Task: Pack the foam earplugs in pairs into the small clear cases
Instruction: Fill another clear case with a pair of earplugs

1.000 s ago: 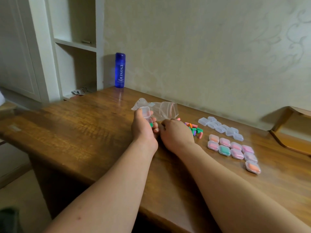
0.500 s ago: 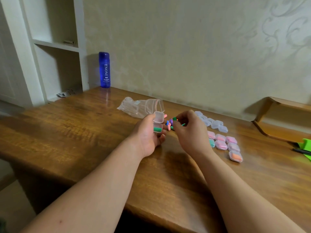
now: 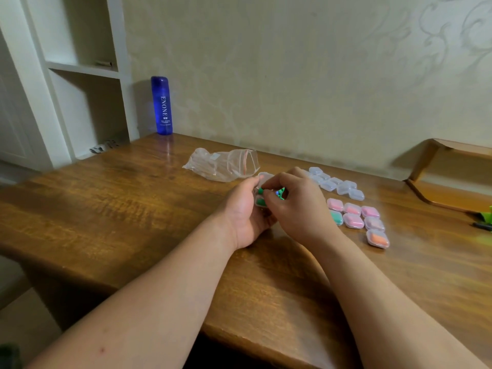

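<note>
My left hand (image 3: 243, 213) holds a small clear case (image 3: 262, 189) with its lid up and a green earplug inside. My right hand (image 3: 295, 206) pinches a second green earplug (image 3: 261, 191) right at the case's opening. A few loose earplugs (image 3: 280, 193) show between my right hand's fingers on the table behind; most of that pile is hidden. To the right lie several filled cases (image 3: 354, 221) in pink, green and orange. Behind them sit several empty clear cases (image 3: 336, 185).
A crumpled clear zip bag (image 3: 222, 165) lies on the wooden table (image 3: 111, 203) behind my hands. A blue bottle (image 3: 162, 105) stands at the back by the wall. White shelves are at left, a wooden tray (image 3: 450, 182) and a green object (image 3: 486, 217) at right.
My right hand has moved left from the loose pile to the open case with a green earplug. The camera view has shifted slightly.
</note>
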`<action>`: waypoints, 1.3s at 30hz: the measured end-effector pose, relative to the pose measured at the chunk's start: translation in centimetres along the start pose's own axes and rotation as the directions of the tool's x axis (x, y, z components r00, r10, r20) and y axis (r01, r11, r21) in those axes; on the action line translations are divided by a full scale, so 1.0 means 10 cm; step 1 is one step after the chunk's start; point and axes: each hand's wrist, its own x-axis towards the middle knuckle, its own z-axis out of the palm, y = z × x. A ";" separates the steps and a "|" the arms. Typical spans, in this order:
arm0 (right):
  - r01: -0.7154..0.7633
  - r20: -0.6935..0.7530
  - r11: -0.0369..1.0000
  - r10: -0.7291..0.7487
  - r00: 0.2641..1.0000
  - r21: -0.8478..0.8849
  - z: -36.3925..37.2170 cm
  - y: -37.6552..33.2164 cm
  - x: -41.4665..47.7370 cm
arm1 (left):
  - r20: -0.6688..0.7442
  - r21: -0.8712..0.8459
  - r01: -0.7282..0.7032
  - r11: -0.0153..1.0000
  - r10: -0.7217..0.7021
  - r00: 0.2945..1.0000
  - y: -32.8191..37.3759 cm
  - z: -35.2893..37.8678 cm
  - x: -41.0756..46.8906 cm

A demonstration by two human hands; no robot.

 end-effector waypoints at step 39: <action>-0.014 0.182 0.996 -0.001 0.983 0.085 -0.02 0.04 -0.02 | 0.056 0.004 0.015 1.000 -0.016 0.998 0.12 -0.08 -0.10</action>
